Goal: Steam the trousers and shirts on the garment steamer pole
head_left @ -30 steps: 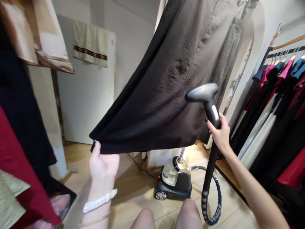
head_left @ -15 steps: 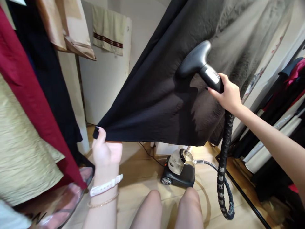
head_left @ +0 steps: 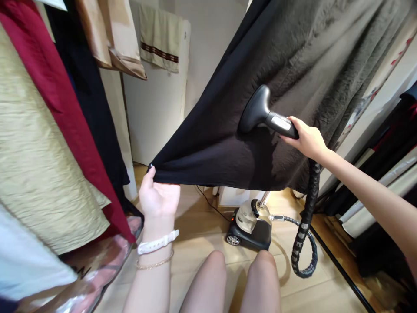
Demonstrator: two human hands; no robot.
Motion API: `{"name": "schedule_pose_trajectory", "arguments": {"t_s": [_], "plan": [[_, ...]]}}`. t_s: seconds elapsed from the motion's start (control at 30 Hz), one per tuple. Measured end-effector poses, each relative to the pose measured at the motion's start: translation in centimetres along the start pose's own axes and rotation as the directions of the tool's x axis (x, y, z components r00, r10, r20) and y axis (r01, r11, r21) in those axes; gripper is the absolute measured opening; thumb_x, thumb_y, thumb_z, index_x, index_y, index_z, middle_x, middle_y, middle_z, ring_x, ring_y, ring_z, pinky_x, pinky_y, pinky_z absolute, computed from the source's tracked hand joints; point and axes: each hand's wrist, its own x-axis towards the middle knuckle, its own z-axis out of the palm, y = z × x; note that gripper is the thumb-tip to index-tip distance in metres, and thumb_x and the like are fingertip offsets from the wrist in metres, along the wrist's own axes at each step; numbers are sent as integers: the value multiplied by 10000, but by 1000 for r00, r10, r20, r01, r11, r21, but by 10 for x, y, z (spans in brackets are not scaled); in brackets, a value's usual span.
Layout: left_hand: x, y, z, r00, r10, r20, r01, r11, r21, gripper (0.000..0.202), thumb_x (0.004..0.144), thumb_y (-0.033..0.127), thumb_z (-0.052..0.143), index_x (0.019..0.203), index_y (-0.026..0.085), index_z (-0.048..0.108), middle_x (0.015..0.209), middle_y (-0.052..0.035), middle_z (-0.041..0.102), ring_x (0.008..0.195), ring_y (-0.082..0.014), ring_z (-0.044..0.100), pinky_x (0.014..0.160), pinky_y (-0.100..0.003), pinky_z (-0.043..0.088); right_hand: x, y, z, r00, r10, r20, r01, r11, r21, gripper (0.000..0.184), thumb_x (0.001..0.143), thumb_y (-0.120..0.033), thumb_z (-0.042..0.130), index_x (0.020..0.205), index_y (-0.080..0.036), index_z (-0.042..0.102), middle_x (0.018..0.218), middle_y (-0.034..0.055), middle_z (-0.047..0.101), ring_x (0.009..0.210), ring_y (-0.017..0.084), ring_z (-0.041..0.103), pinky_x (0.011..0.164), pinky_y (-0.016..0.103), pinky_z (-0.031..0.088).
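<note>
Pinching one dark garment point(head_left: 286, 69) with left hand point(head_left: 159, 198), eight o'clock! Gripping one steamer handpiece point(head_left: 268, 116) in right hand point(head_left: 308, 137), three o'clock, above one steamer base point(head_left: 249, 228), five!

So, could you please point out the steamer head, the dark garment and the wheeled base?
Steamer head point(head_left: 256, 111): head view, on its black casing.
Dark garment point(head_left: 286, 65): head view, on its middle cloth.
Wheeled base point(head_left: 256, 235): head view, on its black body.

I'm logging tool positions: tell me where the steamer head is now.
In the head view, the steamer head is just right of centre, in front of the dark garment, its handle gripped by the right hand.
</note>
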Motion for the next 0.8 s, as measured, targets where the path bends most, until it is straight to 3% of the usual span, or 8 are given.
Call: {"name": "schedule_pose_trajectory", "arguments": {"t_s": [0.13,0.27,0.33,0.43,0.57,0.63,0.7,0.8], "plan": [[-3,6,6,998,-32,-59,31,999,-8,296,1010,185,496,1200,79,698,1267,-129,768,1412,-227,581,1279,-445,359,-2,-18,16,976,190,-104,-183,980,79,683,960,-517,593,1525,-161,451,1390,190,671,1165,399,705,958,530,575],[-4,9,11,994,-54,-97,51,998,-32,301,1025,176,479,1185,66,709,1258,-138,770,1385,-235,605,1272,-447,375,-12,-42,26,992,32,121,-47,992,117,672,936,-516,635,1507,-196,488,1408,152,671,1152,382,717,964,503,586],[-3,8,9,993,-67,-97,65,997,-31,302,1025,177,472,1172,80,718,1255,-135,772,1371,-234,618,1273,-454,377,-11,-47,28,985,-36,169,17,993,116,660,926,-515,649,1494,-212,508,1439,140,656,1155,381,717,964,499,587],[-1,7,2,994,-79,-79,81,996,22,280,1007,199,511,1169,123,726,1275,-124,766,1373,-240,620,1273,-472,382,5,-41,31,997,73,30,-76,991,111,651,946,-509,618,1508,-211,481,1426,152,658,1176,392,703,974,523,572],[0,8,-2,997,-54,-53,57,997,50,261,979,188,546,1151,133,734,1281,-124,764,1368,-238,625,1263,-441,400,16,-29,41,960,239,-144,-219,966,140,684,979,-514,563,1552,-178,401,1382,183,671,1170,395,698,970,532,559],[-1,9,1,997,-48,-59,48,999,10,271,987,170,524,1152,114,732,1265,-137,768,1357,-234,635,1262,-426,399,7,-32,47,983,167,-82,-154,978,143,685,972,-519,580,1549,-188,413,1404,169,664,1171,382,703,973,513,566],[-1,10,5,996,-56,-70,54,998,-25,291,1001,162,495,1168,95,724,1247,-146,773,1353,-232,638,1266,-427,392,-9,-40,51,998,10,65,-19,990,140,678,958,-519,614,1533,-201,450,1431,151,654,1158,362,715,969,481,578],[-2,9,7,995,-82,-56,81,997,-8,301,1006,170,498,1206,104,713,1261,-136,770,1376,-229,619,1274,-440,380,-25,-51,51,943,-206,262,175,975,137,665,961,-529,625,1523,-201,490,1386,143,684,1122,338,734,919,422,596]]}}
